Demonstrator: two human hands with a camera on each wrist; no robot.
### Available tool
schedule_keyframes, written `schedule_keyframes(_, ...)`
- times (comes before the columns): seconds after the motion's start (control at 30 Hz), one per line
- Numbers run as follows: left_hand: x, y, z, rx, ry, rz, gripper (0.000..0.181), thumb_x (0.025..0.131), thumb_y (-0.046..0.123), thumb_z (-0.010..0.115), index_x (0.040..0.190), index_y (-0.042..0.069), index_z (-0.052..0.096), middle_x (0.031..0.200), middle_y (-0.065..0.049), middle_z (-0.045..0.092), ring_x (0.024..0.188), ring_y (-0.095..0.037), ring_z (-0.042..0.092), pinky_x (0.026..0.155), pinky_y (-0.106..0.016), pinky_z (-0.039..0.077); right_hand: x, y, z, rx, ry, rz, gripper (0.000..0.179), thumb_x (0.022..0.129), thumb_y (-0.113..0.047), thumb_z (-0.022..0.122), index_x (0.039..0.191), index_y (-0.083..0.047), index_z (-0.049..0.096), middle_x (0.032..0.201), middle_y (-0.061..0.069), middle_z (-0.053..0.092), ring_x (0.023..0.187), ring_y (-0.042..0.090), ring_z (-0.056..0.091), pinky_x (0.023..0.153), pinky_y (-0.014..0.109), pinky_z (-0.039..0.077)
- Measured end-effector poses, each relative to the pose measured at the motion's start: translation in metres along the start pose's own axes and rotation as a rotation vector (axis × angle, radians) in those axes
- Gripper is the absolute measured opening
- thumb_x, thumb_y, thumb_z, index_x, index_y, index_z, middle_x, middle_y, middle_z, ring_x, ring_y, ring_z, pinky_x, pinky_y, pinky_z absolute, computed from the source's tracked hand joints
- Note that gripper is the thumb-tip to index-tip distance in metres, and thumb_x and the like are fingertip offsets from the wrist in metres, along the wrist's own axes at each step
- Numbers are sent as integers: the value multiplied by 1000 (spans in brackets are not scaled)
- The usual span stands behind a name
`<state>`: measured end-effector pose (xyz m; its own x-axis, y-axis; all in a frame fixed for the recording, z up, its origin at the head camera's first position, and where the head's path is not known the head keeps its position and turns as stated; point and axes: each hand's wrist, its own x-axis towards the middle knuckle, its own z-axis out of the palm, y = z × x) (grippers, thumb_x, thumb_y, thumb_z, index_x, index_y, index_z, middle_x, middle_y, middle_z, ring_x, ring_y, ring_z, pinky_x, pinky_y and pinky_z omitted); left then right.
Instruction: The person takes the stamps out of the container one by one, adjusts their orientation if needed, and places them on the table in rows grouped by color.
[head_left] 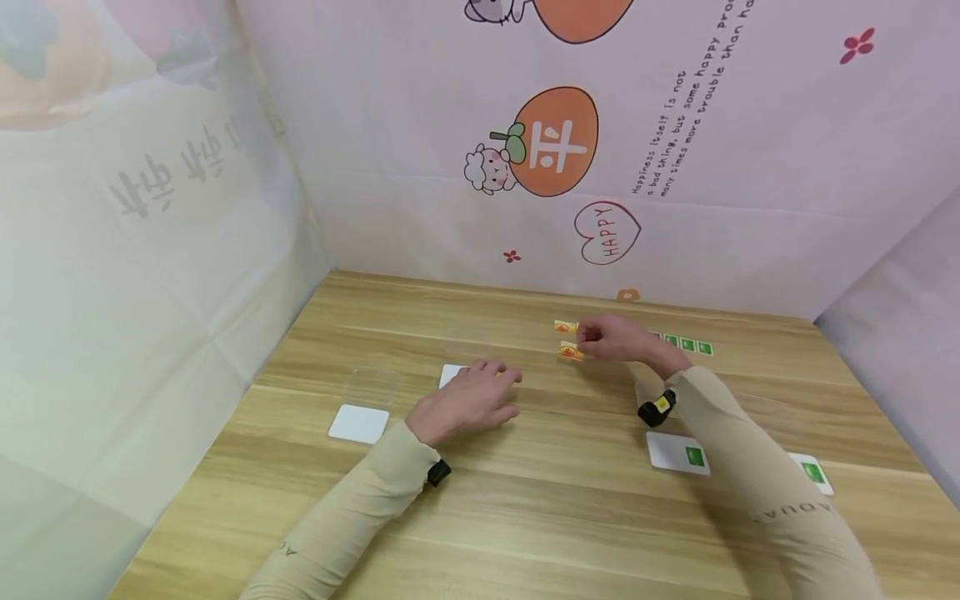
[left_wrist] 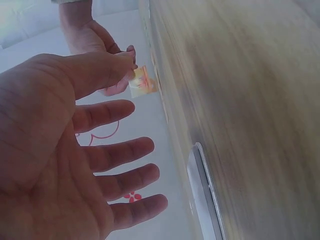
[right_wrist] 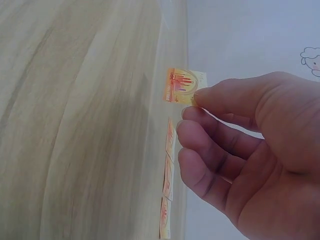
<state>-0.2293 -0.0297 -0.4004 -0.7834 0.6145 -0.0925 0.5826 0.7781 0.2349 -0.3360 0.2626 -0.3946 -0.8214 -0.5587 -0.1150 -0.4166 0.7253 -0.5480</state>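
Note:
My right hand [head_left: 611, 337] pinches a small orange-and-yellow stamp-like paper [right_wrist: 180, 86] between thumb and fingertips, above the back of the table. In the right wrist view, several similar orange papers [right_wrist: 168, 177] lie in a row on the wood just beyond the fingers. My left hand [head_left: 468, 400] hovers with its fingers spread and holds nothing. It partly hides a white card [head_left: 451, 374]; the card's edge also shows below the fingers in the left wrist view. A second white card [head_left: 360, 423] lies farther left.
Two white cards, the nearer one [head_left: 667, 452] and the farther one [head_left: 823, 479], each bear a green piece on the right. Several green pieces [head_left: 687, 343] form a row behind my right wrist. Clear plastic sheets [head_left: 372, 385] lie behind the cards. Printed cloth [head_left: 405, 225] encloses the wooden table.

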Motion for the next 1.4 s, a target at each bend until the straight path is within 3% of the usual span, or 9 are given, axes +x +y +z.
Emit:
schedule_keyframes(0.67,-7,-7,4,36,27,23,47,98,42,55,139,18,50,140,-5,51,133,-27,44,104,-48,42,31,-4,4,73,-29,74,9,97,-12,59,95,-4,61,84,14,63,67,22,58,59,31,48)
schedule_keyframes(0.97,-11,-5,4,92,23,27,46,98,42,55,138,20,49,136,-5,52,127,-26,48,101,-46,44,51,-5,3,-12,9,8,8,95,-6,58,88,-2,60,78,12,63,61,19,59,57,29,47)
schedule_keyframes(1.27,-15,-3,5,148,14,36,48,97,43,57,139,20,49,136,-6,53,127,-26,48,102,-44,44,65,-6,3,-71,-4,73,8,96,-9,58,89,-4,60,80,12,63,67,25,63,57,28,48)
schedule_keyframes(1.4,-16,-2,6,162,7,31,49,97,45,57,139,21,48,136,-5,52,128,-25,48,102,-44,44,70,-4,2,-91,-3,82,8,95,-9,58,89,-4,60,79,9,61,67,22,61,56,27,47)
